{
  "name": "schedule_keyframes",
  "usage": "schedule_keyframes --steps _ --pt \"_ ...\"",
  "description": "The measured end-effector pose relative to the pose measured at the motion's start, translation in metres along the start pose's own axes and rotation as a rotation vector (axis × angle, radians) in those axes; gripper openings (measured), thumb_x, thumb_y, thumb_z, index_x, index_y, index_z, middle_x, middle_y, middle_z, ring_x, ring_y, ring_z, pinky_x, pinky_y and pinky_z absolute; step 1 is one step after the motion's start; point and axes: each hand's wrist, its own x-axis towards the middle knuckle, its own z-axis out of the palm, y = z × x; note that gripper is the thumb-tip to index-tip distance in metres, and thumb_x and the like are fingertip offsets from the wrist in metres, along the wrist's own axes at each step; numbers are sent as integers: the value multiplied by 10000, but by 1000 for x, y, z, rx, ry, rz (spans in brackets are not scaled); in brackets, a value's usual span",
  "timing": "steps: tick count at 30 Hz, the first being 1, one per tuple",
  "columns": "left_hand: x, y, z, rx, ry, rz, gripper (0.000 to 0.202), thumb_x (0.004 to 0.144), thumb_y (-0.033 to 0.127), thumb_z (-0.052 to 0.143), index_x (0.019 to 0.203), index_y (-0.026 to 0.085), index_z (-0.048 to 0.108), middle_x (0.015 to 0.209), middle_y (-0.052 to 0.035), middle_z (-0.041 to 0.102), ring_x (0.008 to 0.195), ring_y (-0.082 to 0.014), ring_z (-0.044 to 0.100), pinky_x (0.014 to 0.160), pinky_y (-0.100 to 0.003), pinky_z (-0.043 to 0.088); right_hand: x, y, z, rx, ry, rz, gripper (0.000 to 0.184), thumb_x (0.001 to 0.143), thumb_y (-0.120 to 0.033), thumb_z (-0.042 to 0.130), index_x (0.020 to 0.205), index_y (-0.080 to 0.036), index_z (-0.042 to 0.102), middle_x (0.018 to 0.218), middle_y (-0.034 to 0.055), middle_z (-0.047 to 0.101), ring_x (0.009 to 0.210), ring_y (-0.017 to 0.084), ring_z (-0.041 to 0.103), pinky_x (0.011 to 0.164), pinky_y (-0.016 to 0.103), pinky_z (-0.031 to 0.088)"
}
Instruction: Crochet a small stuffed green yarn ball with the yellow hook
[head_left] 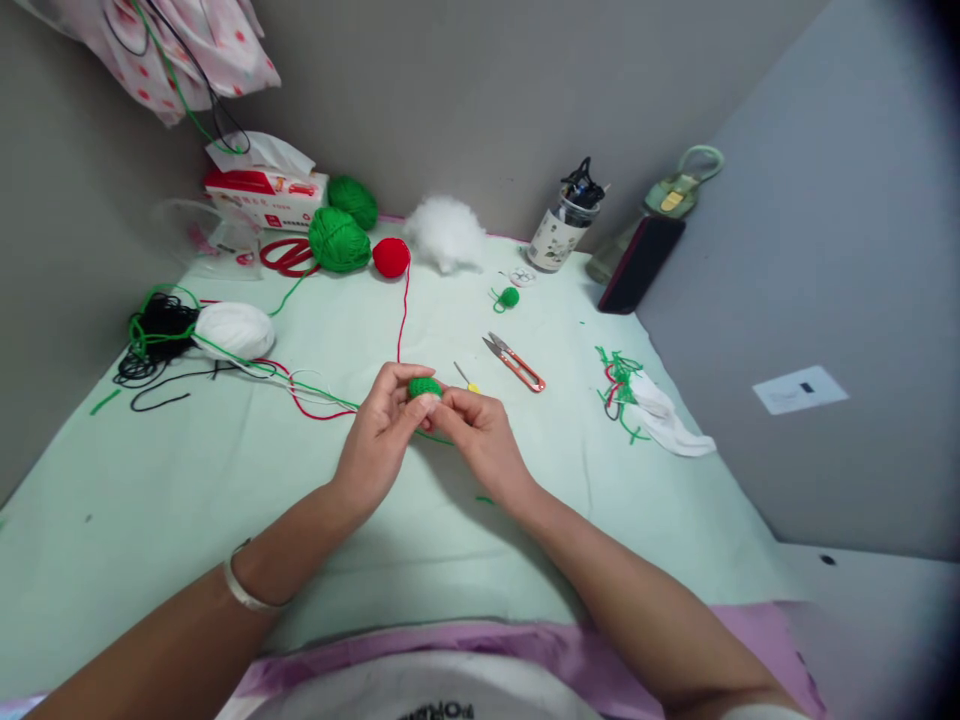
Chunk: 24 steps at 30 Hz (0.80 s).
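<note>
A small green crocheted piece is up between my hands above the table. My left hand is closed around it, thumb on the near side. My right hand pinches at its right lower edge; the fingertips hide exactly what they grip. A bit of red shows under the fingers. Just beyond my right fingers lies a thin hook with a yellow handle, partly covered. Orange-handled thread snips rest farther right. A small green crocheted ball with a loose tail sits behind them.
Green yarn balls, a red yarn ball and white stuffing line the back. White yarn and black yarn lie left, strands trailing to my hands. Yarn scraps, a pen jar and a phone are right.
</note>
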Motion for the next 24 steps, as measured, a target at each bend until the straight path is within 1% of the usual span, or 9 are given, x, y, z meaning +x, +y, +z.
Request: schedule_keyframes --steps 3,6,10,12,16,19,21,22,24 --pt "-1 0 -2 0 -38 2 242 925 321 660 1119 217 560 937 -8 662 828 -148 621 805 -294 506 3 -2 -2 49 6 56 364 804 -439 700 577 -190 563 628 -21 551 607 114 430 587 259 350" --pt "-1 2 -4 22 -73 14 250 927 310 668 1129 217 554 1017 -24 673 907 -153 644 852 -299 516 6 -3 -5 64 4 83 351 788 -428 698 564 -190 569 628 -21 548 562 100 387 544 258 308" --pt "1 2 -5 22 -74 2 226 914 312 682 1075 212 558 981 -19 678 855 -149 654 829 -308 532 7 -2 -9 50 -23 101 323 824 -405 660 599 -191 575 657 -15 568 557 100 385 534 257 295" --pt "2 0 -4 21 -45 -4 233 894 309 700 1043 210 550 912 -7 673 804 -149 650 795 -309 537 4 -3 -10 -33 -42 64 295 882 -380 600 657 -190 593 691 -10 591 577 107 411 560 258 316" --pt "0 -3 1 42 54 42 231 872 263 700 1015 218 524 850 15 643 693 -121 602 673 -265 518 -7 -6 -6 -342 -57 -122 270 969 -288 470 731 -205 566 697 -14 574 641 128 481 639 264 340" --pt "0 -2 4 53 112 78 188 873 225 664 1002 214 527 810 20 623 641 -108 569 584 -232 479 -17 -9 0 -534 -53 -203 244 988 -274 436 785 -217 559 648 -31 522 574 124 431 613 268 303" --pt "0 -1 5 52 135 87 164 874 213 641 995 210 530 761 29 602 624 -111 567 553 -225 462 -19 -10 3 -563 -56 -228 233 989 -278 433 808 -220 568 641 -35 511 557 121 409 605 267 295" --pt "0 0 5 48 138 87 157 875 212 633 993 210 529 743 34 593 613 -112 564 545 -225 458 -19 -11 3 -531 -61 -228 238 987 -285 437 800 -218 568 651 -32 519 570 122 421 611 263 303" --pt "1 -1 6 38 135 86 157 879 215 625 997 213 520 720 45 580 585 -109 548 540 -228 456 -16 -11 3 -380 -75 -185 277 985 -312 449 753 -209 560 675 -23 536 613 123 456 627 257 330"
